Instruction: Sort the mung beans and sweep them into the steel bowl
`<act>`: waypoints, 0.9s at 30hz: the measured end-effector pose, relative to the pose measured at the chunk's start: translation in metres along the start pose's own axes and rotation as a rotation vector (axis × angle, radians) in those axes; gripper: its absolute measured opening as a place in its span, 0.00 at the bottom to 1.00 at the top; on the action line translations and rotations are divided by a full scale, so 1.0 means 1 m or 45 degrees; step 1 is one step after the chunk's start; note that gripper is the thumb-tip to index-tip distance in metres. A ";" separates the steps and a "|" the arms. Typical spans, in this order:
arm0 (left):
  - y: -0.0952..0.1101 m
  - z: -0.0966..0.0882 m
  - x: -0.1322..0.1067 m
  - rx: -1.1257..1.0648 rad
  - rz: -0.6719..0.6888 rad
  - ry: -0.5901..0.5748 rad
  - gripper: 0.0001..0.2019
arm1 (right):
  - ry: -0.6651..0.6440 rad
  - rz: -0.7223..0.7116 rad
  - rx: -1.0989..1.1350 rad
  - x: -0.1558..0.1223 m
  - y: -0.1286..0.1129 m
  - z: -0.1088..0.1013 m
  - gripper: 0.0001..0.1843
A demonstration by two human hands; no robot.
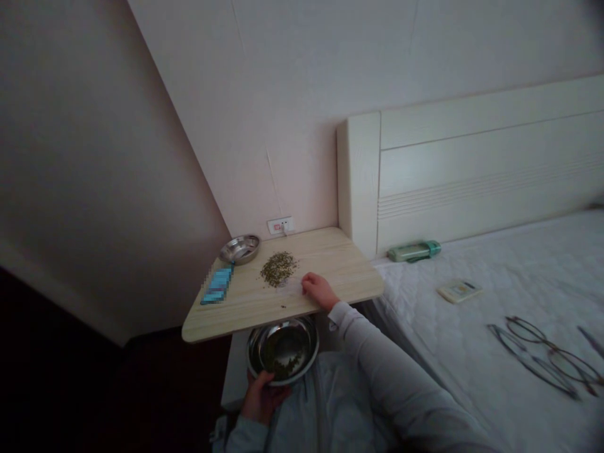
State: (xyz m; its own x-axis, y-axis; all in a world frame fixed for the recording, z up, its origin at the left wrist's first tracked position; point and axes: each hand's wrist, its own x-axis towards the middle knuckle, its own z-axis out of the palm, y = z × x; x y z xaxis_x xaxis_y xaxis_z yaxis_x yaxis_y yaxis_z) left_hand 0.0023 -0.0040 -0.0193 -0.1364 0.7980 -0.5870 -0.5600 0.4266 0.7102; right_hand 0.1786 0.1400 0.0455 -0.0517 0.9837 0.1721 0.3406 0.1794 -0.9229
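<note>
Left hand (262,397) holds the round steel bowl (289,345), its mouth facing upward

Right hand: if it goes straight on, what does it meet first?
Probably the loose pile of greenish bits on the wooden tabletop, just ahead of the right hand. Its height above the surface is unclear, so it might pass over.

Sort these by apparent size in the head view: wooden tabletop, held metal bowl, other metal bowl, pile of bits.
1. Wooden tabletop
2. Held bowl
3. Other bowl and pile of bits: too alike to rank
</note>
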 end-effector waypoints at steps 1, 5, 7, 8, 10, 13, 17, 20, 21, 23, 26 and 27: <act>-0.001 0.000 0.001 0.002 0.014 0.005 0.14 | 0.001 -0.002 0.004 0.000 0.000 0.000 0.05; -0.003 -0.002 0.003 -0.017 0.052 0.001 0.18 | 0.004 -0.004 0.009 -0.001 -0.002 0.000 0.05; -0.004 -0.003 0.004 -0.035 0.059 -0.004 0.19 | 0.001 0.000 0.013 -0.001 -0.002 0.000 0.05; -0.004 -0.003 0.004 -0.037 0.060 -0.007 0.19 | 0.000 0.002 0.015 -0.001 -0.002 0.000 0.05; -0.004 -0.004 0.004 -0.028 0.063 -0.010 0.21 | -0.003 -0.003 0.021 -0.001 -0.001 0.001 0.05; -0.002 -0.003 0.002 0.007 0.074 -0.017 0.26 | -0.004 -0.013 0.024 0.001 0.002 0.002 0.05; 0.001 0.000 -0.002 0.035 0.072 -0.034 0.28 | 0.012 0.003 0.024 0.001 0.004 0.002 0.04; 0.001 0.002 -0.005 0.032 0.067 -0.028 0.28 | 0.010 0.001 0.024 0.001 0.004 0.001 0.04; 0.001 0.003 -0.005 0.034 0.062 -0.026 0.28 | 0.008 0.002 0.027 0.001 0.004 0.001 0.04; 0.001 0.004 -0.007 0.040 0.052 -0.017 0.28 | 0.004 0.007 0.026 0.001 0.005 0.001 0.05; 0.001 0.006 -0.009 0.021 0.062 0.010 0.31 | -0.017 -0.008 0.007 0.002 0.007 0.001 0.05; 0.000 0.006 -0.010 0.017 0.068 0.011 0.31 | -0.025 -0.017 0.001 0.002 0.008 0.001 0.05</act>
State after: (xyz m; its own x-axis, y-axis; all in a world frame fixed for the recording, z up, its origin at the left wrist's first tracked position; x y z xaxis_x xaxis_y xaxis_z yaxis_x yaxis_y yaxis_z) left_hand 0.0087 -0.0088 -0.0108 -0.1733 0.8161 -0.5514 -0.5410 0.3890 0.7457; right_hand 0.1803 0.1433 0.0378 -0.0743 0.9813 0.1774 0.3392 0.1922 -0.9209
